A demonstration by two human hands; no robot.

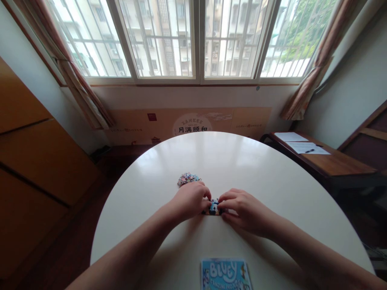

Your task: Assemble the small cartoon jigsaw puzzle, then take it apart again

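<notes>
A small joined patch of jigsaw puzzle [214, 208], blue and dark, lies flat on the white round table [145, 241]. My left hand [193, 199] is at its left side, fingers bent, with fingertips on or just over its edge. From the right, my right hand [242, 206] reaches over the patch's other side with its fingers slightly spread and touching it. Whether either hand pinches a loose piece is hidden. Beyond my left hand sits a heap of loose, colourful puzzle pieces [187, 178], partly covered by that hand.
A blue "Bluey" card or box [225, 274] lies at the table's near edge. At the right stands a wooden side table [341, 161] with papers [306, 148] and pens. Barred windows and curtains are ahead; a wooden cabinet [36, 169] is at the left.
</notes>
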